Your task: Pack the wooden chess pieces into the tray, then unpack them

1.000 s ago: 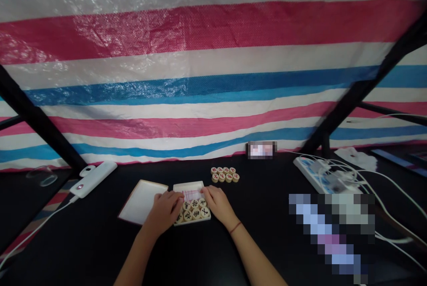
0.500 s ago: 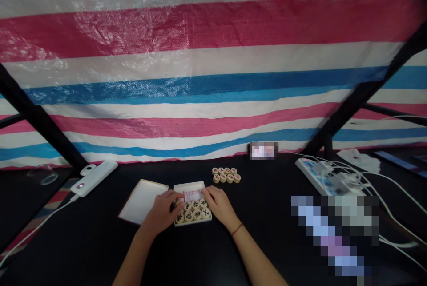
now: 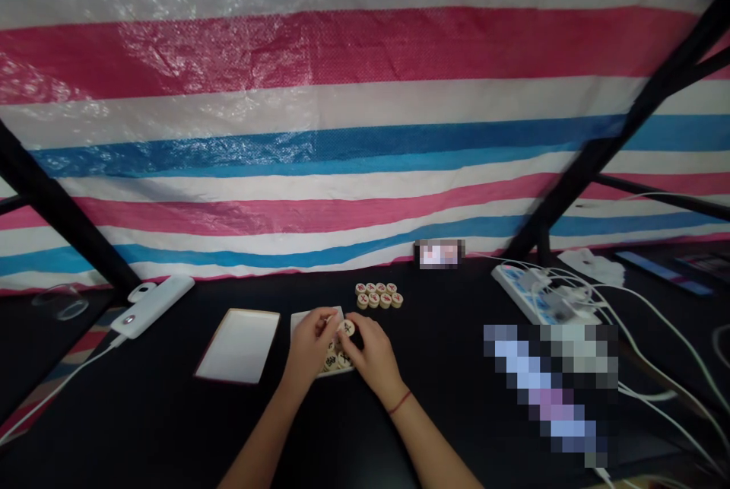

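Sorting pieces here: my right hand (image 3: pixel 373 358) pinches a round cream wooden xiangqi piece (image 3: pixel 346 328) above a white cardboard box (image 3: pixel 299 324); my left hand (image 3: pixel 311 344) is curled, grip unclear. Piece wants placing next.

"What's carrying everything?"

"A black tabletop (image 3: pixel 171 428) (slightly shiny close to me). At lower centre lie a white box lid (image 3: pixel 237 346) and, just beside it, a white box (image 3: pixel 299 324) holding round xiangqi pieces (image 3: pixel 336 360)."

"What else lies there?"

"Two rows of loose xiangqi pieces (image 3: pixel 379 295) just above them, a white power bank (image 3: pixel 153 306) at left, and a white power strip (image 3: pixel 528 293) under tangled cables (image 3: pixel 576 293) at right."
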{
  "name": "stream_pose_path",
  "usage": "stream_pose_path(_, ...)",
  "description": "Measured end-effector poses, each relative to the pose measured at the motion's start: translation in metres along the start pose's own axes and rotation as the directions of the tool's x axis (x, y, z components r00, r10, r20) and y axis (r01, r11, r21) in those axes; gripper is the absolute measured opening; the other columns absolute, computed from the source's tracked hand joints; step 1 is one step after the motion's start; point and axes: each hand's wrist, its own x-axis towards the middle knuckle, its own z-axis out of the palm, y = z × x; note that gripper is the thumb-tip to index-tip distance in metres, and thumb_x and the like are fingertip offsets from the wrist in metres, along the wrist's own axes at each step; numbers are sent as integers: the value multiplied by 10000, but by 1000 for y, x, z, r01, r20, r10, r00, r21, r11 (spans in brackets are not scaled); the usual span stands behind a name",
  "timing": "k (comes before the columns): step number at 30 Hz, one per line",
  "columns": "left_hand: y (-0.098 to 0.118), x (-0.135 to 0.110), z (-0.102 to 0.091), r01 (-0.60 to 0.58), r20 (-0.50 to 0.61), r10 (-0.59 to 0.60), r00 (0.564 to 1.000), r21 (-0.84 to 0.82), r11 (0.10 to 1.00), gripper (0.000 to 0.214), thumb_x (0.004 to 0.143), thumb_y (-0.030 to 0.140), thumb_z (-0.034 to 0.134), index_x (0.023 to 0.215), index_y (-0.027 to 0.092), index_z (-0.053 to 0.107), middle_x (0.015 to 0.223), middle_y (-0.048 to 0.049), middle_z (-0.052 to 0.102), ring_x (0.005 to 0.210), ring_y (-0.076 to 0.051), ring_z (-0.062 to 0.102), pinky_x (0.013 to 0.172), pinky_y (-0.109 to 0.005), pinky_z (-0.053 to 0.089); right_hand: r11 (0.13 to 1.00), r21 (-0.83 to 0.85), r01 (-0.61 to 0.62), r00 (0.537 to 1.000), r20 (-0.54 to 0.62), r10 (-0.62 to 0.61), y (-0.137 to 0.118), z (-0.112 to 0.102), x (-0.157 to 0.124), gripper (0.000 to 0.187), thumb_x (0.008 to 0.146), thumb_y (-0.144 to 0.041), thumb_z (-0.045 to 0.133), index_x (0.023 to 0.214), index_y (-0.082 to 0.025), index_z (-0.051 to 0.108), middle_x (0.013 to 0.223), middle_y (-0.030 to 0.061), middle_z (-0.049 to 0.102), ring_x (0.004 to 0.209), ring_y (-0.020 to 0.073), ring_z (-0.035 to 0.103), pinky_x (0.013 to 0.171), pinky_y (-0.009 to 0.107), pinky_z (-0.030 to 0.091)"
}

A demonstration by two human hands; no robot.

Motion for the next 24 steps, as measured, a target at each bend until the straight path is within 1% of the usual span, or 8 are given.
stream_pose_path(4,-18,2,-14,80,-125,-92,988,-100,992,381,783,507,572,960,174,626,802,-23,672,601,-140,630,581,-259,501,977,-41,-211,969,-137,204,22,-6,1,305,921,-436,503,1023,-166,603,920,99,667,845,232,614,780,350,480)
stream_pose_path(8,-36,2,-31,55,-197,-79,977,-121,991,450,707,484,648,1019,160,615,659,27,577,601,-131,583,566,-238,476,966,-156,-205,967,-183,175,42,-6,1,366,922,-483,481,968,-156,639,897,109,653,834,246,582,786,381,459)
stream_pose_path(11,-41,1,-34,-1,-226,-13,974,-64,998,421,755,435,614,1077,164,607,656,36,556,595,-122,562,579,-238,471,962,-179,-208,971,-154,182,49,-3,1,355,930,-457,471,991,-158,652,904,111,655,836,243,577,787,375,454)
stream_pose_path(16,-33,-8,-26,-45,-109,72,991,230,972,390,831,413,555,1150,196,611,609,46,556,563,-136,565,610,-265,483,962,-140,-233,963,-171,208,37,-2,3,323,906,-432,502,1021,-162,636,866,97,654,805,233,578,774,369,456)
stream_pose_path(18,-30,-12,-20,-104,-46,124,991,314,944,331,837,376,558,1108,199,627,710,8,629,641,-156,608,674,-290,510,982,-3,-189,969,-164,186,23,-2,3,329,893,-400,515,1103,-158,588,829,69,640,766,206,582,752,341,477)
stream_pose_path(20,-29,-15,-15,-188,34,187,982,342,921,273,844,296,551,1092,211,629,890,-42,692,797,-189,651,778,-326,524,984,145,-102,989,-90,116,7,-1,1,341,862,-360,549,1146,-171,554,811,41,635,725,176,587,719,299,496)
stream_pose_path(22,-30,-18,-11,-277,119,251,961,343,898,298,838,199,538,1124,227,618,1047,-66,696,960,-214,649,886,-364,510,973,227,-41,999,0,42,-7,2,-2,327,819,-334,596,1112,-192,572,817,28,644,704,160,595,690,271,506)
stream_pose_path(24,-32,-19,-9,-344,182,297,938,351,871,371,828,135,527,1177,238,598,1112,-71,686,1038,-223,632,940,-392,496,969,246,-32,999,37,24,-16,6,-4,274,800,-322,617,1046,-203,605,808,22,649,692,155,603,678,260,511)
